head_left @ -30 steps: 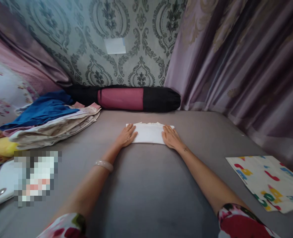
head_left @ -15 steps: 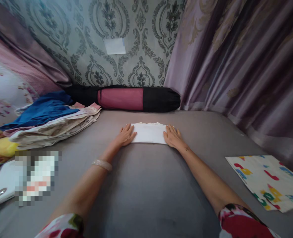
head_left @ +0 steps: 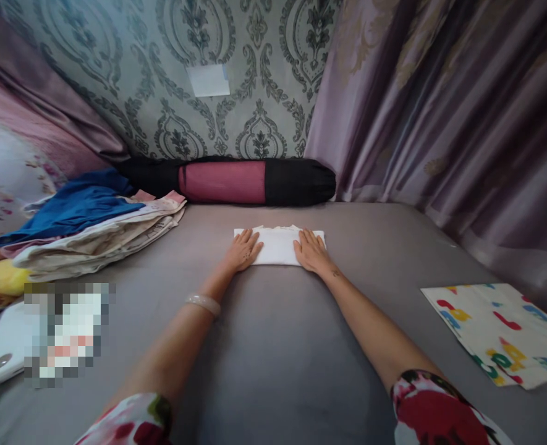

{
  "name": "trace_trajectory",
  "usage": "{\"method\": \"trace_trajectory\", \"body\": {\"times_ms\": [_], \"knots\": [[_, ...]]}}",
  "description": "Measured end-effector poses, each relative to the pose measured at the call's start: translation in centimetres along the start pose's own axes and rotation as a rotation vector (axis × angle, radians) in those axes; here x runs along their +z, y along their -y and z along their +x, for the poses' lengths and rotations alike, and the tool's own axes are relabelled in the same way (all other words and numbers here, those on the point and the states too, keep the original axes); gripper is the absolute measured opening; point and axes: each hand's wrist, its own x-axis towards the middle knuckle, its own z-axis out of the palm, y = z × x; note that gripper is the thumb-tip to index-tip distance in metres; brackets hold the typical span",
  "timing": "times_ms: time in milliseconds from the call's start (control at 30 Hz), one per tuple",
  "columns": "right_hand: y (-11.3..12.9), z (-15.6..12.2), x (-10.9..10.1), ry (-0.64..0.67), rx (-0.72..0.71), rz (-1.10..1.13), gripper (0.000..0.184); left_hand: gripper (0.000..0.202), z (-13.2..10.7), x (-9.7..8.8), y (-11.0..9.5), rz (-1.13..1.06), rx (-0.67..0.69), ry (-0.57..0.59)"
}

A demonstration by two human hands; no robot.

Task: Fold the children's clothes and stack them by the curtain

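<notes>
A white piece of cloth (head_left: pixel 277 248), folded into a flat strip, lies on the grey sheet-covered surface (head_left: pixel 273 346) in front of me. My left hand (head_left: pixel 245 250) rests flat on its left part, fingers pointing away from me. On the right part lies my right hand (head_left: pixel 312 251), palm down with fingers stretched out. Small ends of the cloth show beyond both hands, and its far edge is slightly uneven. Neither hand grips it.
At the left lies a pile of clothes (head_left: pixel 101 222) with a blue garment on top. A white device (head_left: pixel 11 340) with a cable is nearer. Behind lies a black and pink roll (head_left: pixel 222 181). A folded cloth with colourful prints (head_left: pixel 496 330) is at the right.
Both hands have slid inward over the white cloth, closer together, so its two ends now show outside them. The camera view has shifted slightly.
</notes>
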Motion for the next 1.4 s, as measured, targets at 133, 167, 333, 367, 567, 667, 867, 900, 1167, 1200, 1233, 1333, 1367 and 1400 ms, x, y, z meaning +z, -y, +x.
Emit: {"method": "trace_trajectory", "body": {"times_ms": [133,167,333,367,567,667,867,900,1167,1200,1233,1333,1367,1400], "knots": [[0.0,0.0,-0.3,0.028,0.003,0.000,0.059,0.058,0.1,-0.1,0.0,0.010,-0.009,0.032],[0.1,0.1,-0.4,0.039,0.007,0.000,0.060,0.058,0.1,-0.2,0.0,0.011,-0.006,0.037],[0.9,0.6,-0.9,0.055,0.028,0.015,0.059,0.051,0.4,-0.9,-0.9,0.001,0.005,0.011],[1.2,0.7,-1.0,0.044,0.017,0.022,0.058,0.051,0.5,-1.1,-1.3,0.000,0.007,0.000],[2.9,0.7,-0.5,0.032,-0.031,0.064,0.057,0.054,0.5,-0.8,-3.5,-0.004,0.049,0.004],[3.0,0.4,0.1,0.005,-0.028,0.065,0.055,0.054,0.2,-0.3,-3.6,0.003,0.046,0.016],[2.9,0.3,0.3,-0.010,-0.030,0.063,0.054,0.055,0.1,-0.4,-3.5,0.003,0.034,0.026],[2.9,0.3,0.2,-0.009,-0.030,0.060,0.054,0.055,0.1,-0.5,-3.5,-0.001,0.030,0.036],[4.3,0.8,-1.0,0.019,-0.045,0.092,0.054,0.052,0.6,-1.8,-5.2,0.005,0.027,0.057],[4.5,0.9,-0.9,0.003,-0.064,0.102,0.054,0.050,0.6,-1.8,-5.6,0.006,0.033,0.039],[4.8,1.0,-0.8,-0.009,-0.079,0.109,0.053,0.048,0.6,-1.7,-5.9,0.002,0.033,0.029],[5.1,1.1,0.0,-0.022,-0.109,0.116,0.052,0.045,0.6,-0.9,-6.3,-0.023,0.000,0.013],[5.1,1.1,0.3,-0.028,-0.115,0.113,0.052,0.044,0.5,-0.6,-6.3,-0.032,-0.008,0.001],[5.1,1.1,0.6,-0.037,-0.118,0.108,0.052,0.043,0.5,-0.3,-6.2,-0.037,-0.010,-0.015]]}}
